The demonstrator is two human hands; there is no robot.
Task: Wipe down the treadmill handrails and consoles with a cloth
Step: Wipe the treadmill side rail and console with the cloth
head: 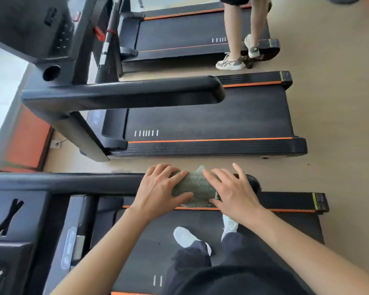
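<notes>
At the lower left of the frame sits the console (pixel 11 220) of the treadmill the person is standing on. From it the near handrail (pixel 73 183) runs straight across to the right, so its long axis lies left to right in front of the person. The left hand (pixel 158 188) rests on top of that rail, fingers curled over the far side and thumb tucked against the near edge of the green cloth (pixel 193 185), holding it wrapped around the bar. The cloth lies between the two hands, draped over the rail close to its free end. The right hand (pixel 232 193) lies flatter, fingers spread and fairly straight, pressing on the cloth's right part and the rail beyond. Just right of it, the rail's rounded tip (pixel 252 180) pokes out bare. I'd judge the long unwiped stretch lies leftward, toward the console, on the left hand's side, so a slide along the bar that way looks likely. The cloth's underside and how far it wraps beneath the rail are hidden by the hands. The console is cut off by the frame edge and its buttons are blurred. The person's other handrail is out of view.
</notes>
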